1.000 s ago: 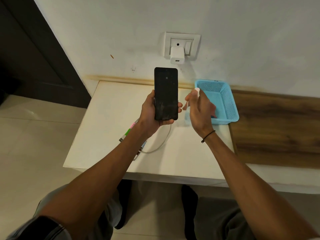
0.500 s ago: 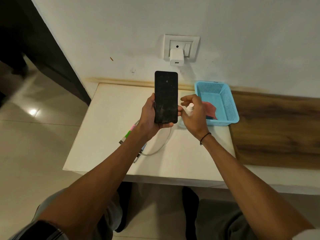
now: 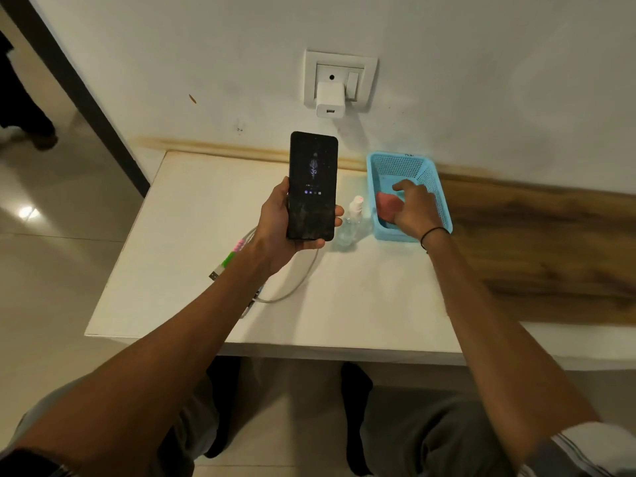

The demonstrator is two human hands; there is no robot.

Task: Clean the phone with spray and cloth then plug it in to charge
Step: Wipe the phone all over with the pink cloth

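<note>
Reaching into the blue basket at centre right of the head view, our right hand has its fingers spread loosely over the reddish cloth. We cannot tell whether the fingertips already pinch the fabric or only touch it, since the hand covers most of the cloth and that part of the frame is soft; we judge nothing is properly gripped yet.

Our left hand, at frame centre, clasps the phone by its lower half, thumb on the left edge and fingers curling round the right edge. The phone stands upright in the air above the white table, its long axis running toward the top of the frame and its lit screen facing us, with faint specks low on the glass.

The relation that matters is this: the cloth lies to the right of the phone, inside the basket, directly under the right hand and well apart from the left. The spray bottle stands on the table between phone and basket, held by neither hand. So the right hand is plainly the nearer one for lifting the cloth and bringing it leftward across the bottle to the screen.

For charging, the cable lies curled on the table below the phone, and the white adapter sits in the wall socket at upper centre.
</note>
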